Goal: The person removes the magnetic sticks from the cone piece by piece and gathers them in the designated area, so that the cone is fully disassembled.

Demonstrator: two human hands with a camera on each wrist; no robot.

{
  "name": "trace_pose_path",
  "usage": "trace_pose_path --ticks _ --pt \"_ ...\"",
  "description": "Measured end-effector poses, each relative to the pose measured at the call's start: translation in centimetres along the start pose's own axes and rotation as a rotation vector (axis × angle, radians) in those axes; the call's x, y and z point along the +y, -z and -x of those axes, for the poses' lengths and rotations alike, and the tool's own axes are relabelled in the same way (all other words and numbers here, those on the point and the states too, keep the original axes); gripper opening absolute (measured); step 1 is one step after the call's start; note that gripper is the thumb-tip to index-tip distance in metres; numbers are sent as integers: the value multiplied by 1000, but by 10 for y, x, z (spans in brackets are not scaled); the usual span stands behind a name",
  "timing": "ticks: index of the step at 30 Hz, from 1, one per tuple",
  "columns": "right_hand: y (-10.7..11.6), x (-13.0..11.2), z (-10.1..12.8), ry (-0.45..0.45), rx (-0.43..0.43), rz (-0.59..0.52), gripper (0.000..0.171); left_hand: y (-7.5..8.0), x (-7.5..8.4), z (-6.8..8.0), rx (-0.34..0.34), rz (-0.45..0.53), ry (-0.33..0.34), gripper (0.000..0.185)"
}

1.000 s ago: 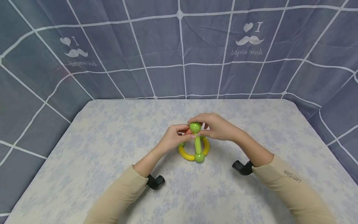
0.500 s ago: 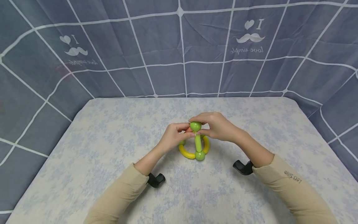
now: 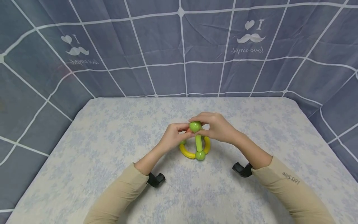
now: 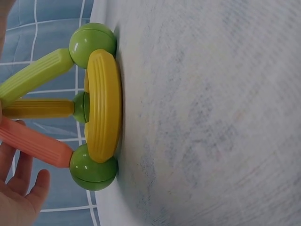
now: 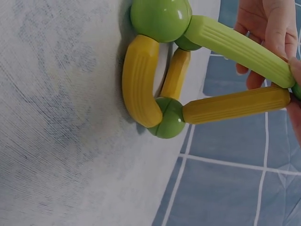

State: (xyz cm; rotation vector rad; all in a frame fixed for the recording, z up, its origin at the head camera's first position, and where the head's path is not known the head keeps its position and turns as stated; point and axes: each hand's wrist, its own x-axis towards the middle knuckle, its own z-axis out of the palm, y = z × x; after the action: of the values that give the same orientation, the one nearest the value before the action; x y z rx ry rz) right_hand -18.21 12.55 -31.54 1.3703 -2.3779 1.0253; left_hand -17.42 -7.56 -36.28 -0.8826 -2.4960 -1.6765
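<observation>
Hands meet at the top of a toy frame

Both hands close on the green ball [image 3: 195, 126] capping a small frame at mid-table [image 3: 112, 149]. The left hand [image 3: 174, 137] pinches it from one side, fingers curled. The right hand [image 3: 216, 126] curls over and around it from the other. Below, a green stick [image 3: 198, 143], a yellow stick [image 5: 235, 104] and an orange stick [image 4: 35, 141] slope down to three green balls joined by a yellow ring [image 4: 103, 106] lying flat on the cloth.
</observation>
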Motion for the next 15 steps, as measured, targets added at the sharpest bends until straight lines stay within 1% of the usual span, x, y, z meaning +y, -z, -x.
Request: trace_pose_path --ticks 6,9,15 --pt "-3 1 2 0 37 -8 36 1 1 1 1 -10 7 22" --pt "-5 1 2 19 62 1 35 0 1 1 1 -7 16 23" --pt "-10 1 3 68 119 14 36 0 0 2 5 -24 14 27"
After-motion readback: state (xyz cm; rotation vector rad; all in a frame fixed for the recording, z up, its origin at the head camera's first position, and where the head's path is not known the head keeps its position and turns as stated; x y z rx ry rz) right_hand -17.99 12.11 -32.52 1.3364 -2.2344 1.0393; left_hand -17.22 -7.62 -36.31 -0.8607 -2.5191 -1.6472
